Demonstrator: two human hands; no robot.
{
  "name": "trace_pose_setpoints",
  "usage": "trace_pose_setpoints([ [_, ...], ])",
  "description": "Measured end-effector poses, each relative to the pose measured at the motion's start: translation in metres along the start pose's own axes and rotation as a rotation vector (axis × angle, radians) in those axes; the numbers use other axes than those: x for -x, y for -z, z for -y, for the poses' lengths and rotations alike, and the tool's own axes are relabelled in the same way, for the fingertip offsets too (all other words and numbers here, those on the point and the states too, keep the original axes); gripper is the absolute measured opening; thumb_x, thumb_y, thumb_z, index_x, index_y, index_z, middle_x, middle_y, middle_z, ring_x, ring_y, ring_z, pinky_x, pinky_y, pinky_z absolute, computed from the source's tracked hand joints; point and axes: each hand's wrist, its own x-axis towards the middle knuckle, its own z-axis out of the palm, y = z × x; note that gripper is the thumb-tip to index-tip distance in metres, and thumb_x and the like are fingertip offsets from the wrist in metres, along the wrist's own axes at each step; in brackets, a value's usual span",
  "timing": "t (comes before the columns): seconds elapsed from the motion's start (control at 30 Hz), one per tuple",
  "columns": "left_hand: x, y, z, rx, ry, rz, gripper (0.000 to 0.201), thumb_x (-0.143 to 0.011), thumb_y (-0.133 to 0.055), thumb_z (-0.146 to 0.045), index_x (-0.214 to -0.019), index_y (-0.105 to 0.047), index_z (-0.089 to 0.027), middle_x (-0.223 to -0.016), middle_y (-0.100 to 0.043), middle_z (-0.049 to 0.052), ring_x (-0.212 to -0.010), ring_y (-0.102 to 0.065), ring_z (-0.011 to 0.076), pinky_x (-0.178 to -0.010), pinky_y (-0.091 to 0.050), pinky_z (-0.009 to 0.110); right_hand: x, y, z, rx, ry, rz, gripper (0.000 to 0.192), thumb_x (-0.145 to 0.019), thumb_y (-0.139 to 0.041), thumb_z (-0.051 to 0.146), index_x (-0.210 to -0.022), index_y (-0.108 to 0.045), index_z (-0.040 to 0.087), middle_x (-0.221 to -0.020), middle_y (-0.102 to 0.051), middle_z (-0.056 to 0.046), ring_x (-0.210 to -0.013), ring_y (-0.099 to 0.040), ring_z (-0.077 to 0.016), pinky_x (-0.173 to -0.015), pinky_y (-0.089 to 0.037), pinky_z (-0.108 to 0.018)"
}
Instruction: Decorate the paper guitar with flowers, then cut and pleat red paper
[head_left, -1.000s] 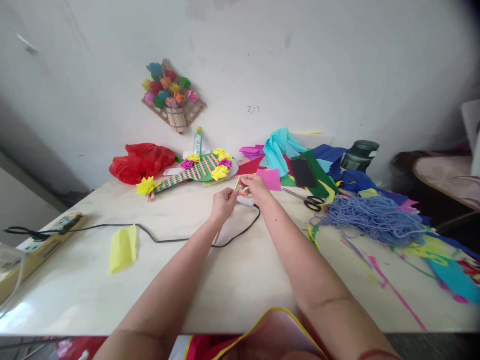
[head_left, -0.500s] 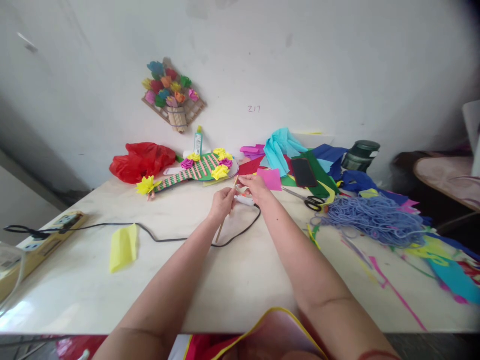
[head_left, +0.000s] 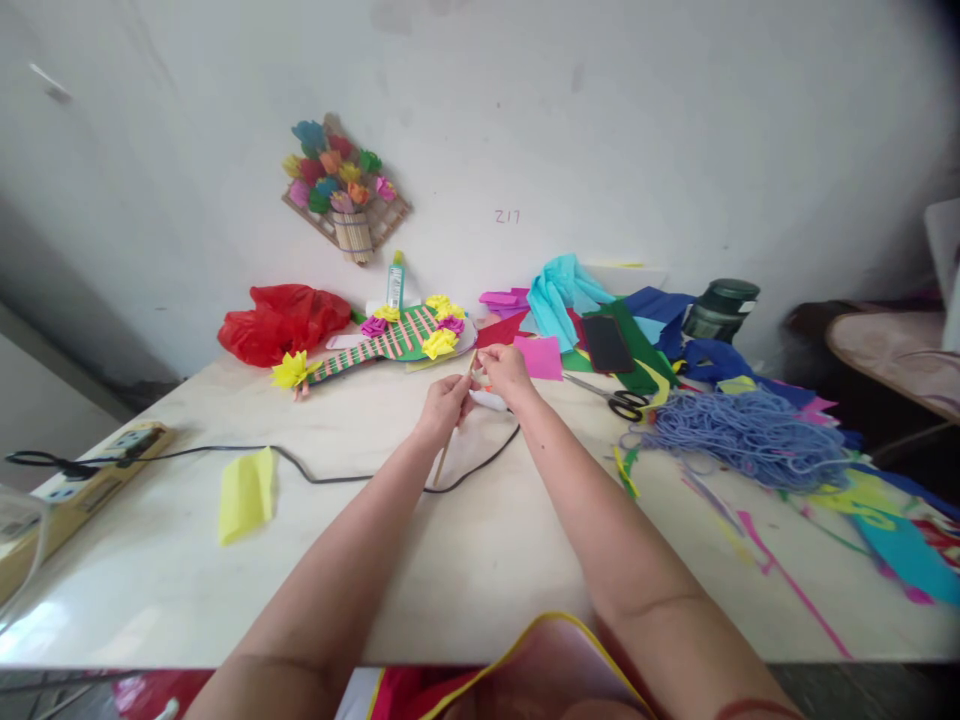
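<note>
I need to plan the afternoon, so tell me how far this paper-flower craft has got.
Done: a striped green paper guitar lies by the wall, decked with yellow and magenta paper flowers. In hand: the left hand has its grip on a thin wooden stick, while the right hand pinches something small at its top, above a white glue gun. Left: loose coloured paper sheets, blue yarn and scissors lie unused.

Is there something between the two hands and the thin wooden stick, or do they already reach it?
Nothing visible stands between. The left hand grips the wooden stick around its middle, and the right hand pinches at its upper end. The white glue gun and its black cord lie beneath the hands.
</note>
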Motion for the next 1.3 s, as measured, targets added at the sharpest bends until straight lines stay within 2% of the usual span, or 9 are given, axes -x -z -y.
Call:
trace_pose_setpoints([
  [0.17, 0.000, 0.003, 0.001, 0.197, 0.015, 0.083, 0.030, -0.076, -0.051, -0.044, -0.076, -0.053, -0.014, -0.036, -0.036, -0.008, -0.029, -0.025, 0.0045, -0.034, -0.015, 0.019, 0.001, 0.001, 0.002, -0.056, -0.001, 0.034, 0.017, -0.073, -0.048, 0.021, -0.064, -0.061, 0.016, -0.063, -0.061, 0.000, -0.055, -0.052, -0.0102, -0.054, -0.041, -0.022],
  [0.3, -0.002, 0.004, 0.003, 0.328, 0.059, 0.136, 0.028, -0.075, -0.052, -0.043, -0.077, -0.052, -0.015, -0.036, -0.034, -0.009, -0.028, -0.021, 0.0039, -0.033, -0.013, 0.020, -0.004, 0.002, -0.005, 0.007, 0.069, 0.019, 0.017, -0.074, -0.048, 0.021, -0.068, -0.063, 0.017, -0.067, -0.063, 0.000, -0.060, -0.054, -0.0111, -0.058, -0.042, -0.022],
  [0.43, -0.003, 0.004, 0.005, 0.341, 0.080, 0.147, 0.027, -0.075, -0.051, -0.043, -0.078, -0.051, -0.016, -0.037, -0.034, -0.009, -0.028, -0.019, 0.0037, -0.034, -0.012, 0.020, -0.006, 0.005, -0.007, 0.087, 0.074, -0.016, 0.017, -0.075, -0.049, 0.021, -0.072, -0.065, 0.017, -0.069, -0.064, -0.001, -0.060, -0.054, -0.0112, -0.059, -0.042, -0.023],
  [0.6, -0.003, 0.004, 0.005, 0.328, 0.071, 0.124, 0.029, -0.075, -0.052, -0.044, -0.077, -0.052, -0.016, -0.035, -0.034, -0.009, -0.028, -0.020, 0.0041, -0.033, -0.011, 0.020, 0.004, 0.012, 0.010, -0.042, -0.026, 0.100, 0.016, -0.074, -0.051, 0.022, -0.066, -0.063, 0.016, -0.062, -0.061, 0.001, -0.050, -0.049, -0.0084, -0.050, -0.039, -0.020],
  [0.83, -0.005, 0.005, 0.008, 0.154, 0.039, 0.060, 0.034, -0.075, -0.051, -0.048, -0.075, -0.053, -0.015, -0.035, -0.037, -0.008, -0.027, -0.025, 0.0045, -0.033, -0.014, 0.020, 0.009, 0.015, 0.019, -0.113, -0.102, 0.151, 0.015, -0.070, -0.054, 0.022, -0.060, -0.062, 0.015, -0.046, -0.050, 0.005, -0.040, -0.039, -0.0060, -0.041, -0.033, -0.018],
  [1.07, -0.002, 0.002, 0.002, -0.066, 0.004, -0.024, 0.032, -0.080, -0.046, -0.045, -0.072, -0.053, -0.015, -0.037, -0.039, -0.008, -0.028, -0.028, 0.0045, -0.033, -0.020, 0.019, 0.007, 0.013, 0.017, -0.058, -0.074, 0.104, 0.017, -0.070, -0.056, 0.022, -0.055, -0.062, 0.015, -0.043, -0.051, 0.003, -0.042, -0.044, -0.0078, -0.044, -0.036, -0.020],
  [1.2, -0.002, 0.000, 0.000, -0.190, -0.012, -0.085, 0.031, -0.081, -0.043, -0.041, -0.069, -0.054, -0.015, -0.036, -0.040, -0.007, -0.028, -0.031, 0.0054, -0.035, -0.024, 0.019, 0.004, 0.011, 0.013, 0.013, -0.013, 0.113, 0.017, -0.072, -0.054, 0.021, -0.058, -0.062, 0.015, -0.052, -0.059, 0.000, -0.048, -0.051, -0.0095, -0.050, -0.040, -0.021],
  [1.3, -0.003, -0.001, 0.000, -0.215, -0.019, -0.097, 0.031, -0.082, -0.043, -0.041, -0.068, -0.053, -0.015, -0.036, -0.040, -0.007, -0.029, -0.032, 0.0055, -0.036, -0.025, 0.018, 0.002, 0.009, 0.011, 0.159, 0.035, 0.072, 0.014, -0.072, -0.054, 0.020, -0.064, -0.065, 0.017, -0.063, -0.065, -0.002, -0.057, -0.056, -0.0120, -0.056, -0.042, -0.023],
])
